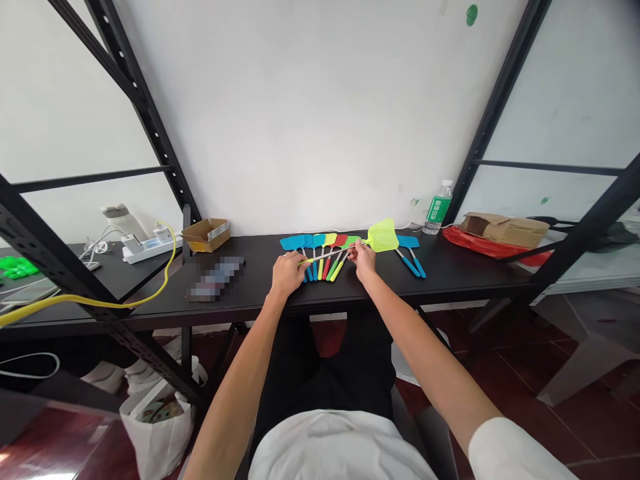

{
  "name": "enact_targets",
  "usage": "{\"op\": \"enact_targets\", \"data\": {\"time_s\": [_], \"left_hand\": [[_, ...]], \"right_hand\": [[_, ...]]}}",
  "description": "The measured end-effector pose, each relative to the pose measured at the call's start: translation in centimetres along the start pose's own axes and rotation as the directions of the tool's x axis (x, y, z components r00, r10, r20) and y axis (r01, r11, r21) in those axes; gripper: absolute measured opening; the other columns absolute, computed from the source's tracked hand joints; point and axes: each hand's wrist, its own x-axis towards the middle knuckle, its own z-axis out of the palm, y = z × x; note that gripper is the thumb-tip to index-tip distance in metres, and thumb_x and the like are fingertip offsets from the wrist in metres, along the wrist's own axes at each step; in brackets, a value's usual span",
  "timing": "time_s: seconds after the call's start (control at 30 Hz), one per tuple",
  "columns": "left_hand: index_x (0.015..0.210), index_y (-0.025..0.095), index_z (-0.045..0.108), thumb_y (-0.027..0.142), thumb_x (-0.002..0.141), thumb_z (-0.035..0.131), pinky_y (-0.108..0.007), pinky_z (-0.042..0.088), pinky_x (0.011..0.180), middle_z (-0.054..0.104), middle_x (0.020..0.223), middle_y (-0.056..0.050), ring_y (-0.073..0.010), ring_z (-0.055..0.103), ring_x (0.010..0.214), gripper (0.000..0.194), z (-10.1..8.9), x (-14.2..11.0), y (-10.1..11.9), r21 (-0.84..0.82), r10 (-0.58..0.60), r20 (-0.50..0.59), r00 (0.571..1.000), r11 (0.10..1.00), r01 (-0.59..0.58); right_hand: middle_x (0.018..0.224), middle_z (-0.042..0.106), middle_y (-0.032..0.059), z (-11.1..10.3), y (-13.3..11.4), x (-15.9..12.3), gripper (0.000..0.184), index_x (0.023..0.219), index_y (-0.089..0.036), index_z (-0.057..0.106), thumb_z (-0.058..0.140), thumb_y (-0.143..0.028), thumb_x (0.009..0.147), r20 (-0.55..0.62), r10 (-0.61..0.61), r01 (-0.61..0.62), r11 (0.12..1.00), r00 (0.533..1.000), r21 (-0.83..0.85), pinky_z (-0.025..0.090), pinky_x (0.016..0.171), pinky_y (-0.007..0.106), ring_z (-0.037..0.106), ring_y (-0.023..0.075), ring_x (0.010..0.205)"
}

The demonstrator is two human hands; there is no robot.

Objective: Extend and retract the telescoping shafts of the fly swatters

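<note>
A yellow-green fly swatter [383, 236] is held sideways above the black table, its mesh head to the right. My left hand [288, 272] is closed round its handle end. With closed fingers, my right hand [362, 259] grips the thin shaft close to the head. Beneath it lies a row of fly swatters with blue [294, 243], red [341, 241] and green heads, their handles pointing towards me. Two more blue-handled swatters [416, 263] lie right of my right hand, partly behind the held head. My hands and the held swatter hide parts of the row.
An open cardboard box [206, 235] and a pixelated flat object [216, 279] are on the table's left. A water bottle [439, 208] stands at the right by the wall. A yellow cable [150, 297] crosses the left side. Black shelf posts [137, 100] frame the table.
</note>
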Motion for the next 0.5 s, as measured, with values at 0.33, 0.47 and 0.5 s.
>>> {"op": "enact_targets", "data": {"time_s": [0.33,0.47,0.5], "left_hand": [[0.095,0.023,0.069,0.032,0.091,0.061,-0.037,0.044,0.081,0.070,0.099,-0.008,-0.0262,0.061,0.093,0.012,-0.29,-0.17,0.31,0.009,-0.069,-0.070,0.995,0.998,0.070],[0.096,0.022,0.067,0.037,0.092,0.059,-0.036,0.043,0.079,0.070,0.097,-0.008,-0.0263,0.062,0.092,0.018,-0.35,-0.12,0.42,0.019,-0.059,-0.012,0.998,0.998,0.059],[0.097,0.022,0.067,0.041,0.093,0.057,-0.036,0.042,0.078,0.071,0.097,-0.008,-0.0267,0.063,0.092,0.022,-0.36,-0.10,0.46,0.023,-0.056,-0.003,0.998,0.998,0.056]], "right_hand": [[0.055,0.062,-0.0005,-0.06,0.21,0.23,0.037,0.068,-0.017,0.063,0.069,-0.049,0.085,-0.005,0.009,-0.009,1.000,1.000,0.023,0.048,0.047,0.020,0.048,0.0059,0.041],[0.053,0.060,-0.0015,-0.11,0.15,0.24,0.038,0.067,-0.018,0.061,0.068,-0.051,0.085,-0.006,0.009,-0.009,0.999,1.000,0.046,0.047,0.046,0.020,0.047,0.0060,0.041],[0.052,0.059,-0.0020,-0.13,0.15,0.25,0.039,0.067,-0.018,0.060,0.067,-0.051,0.086,-0.004,0.008,-0.008,0.999,1.000,0.049,0.047,0.046,0.020,0.047,0.0061,0.041]]}}
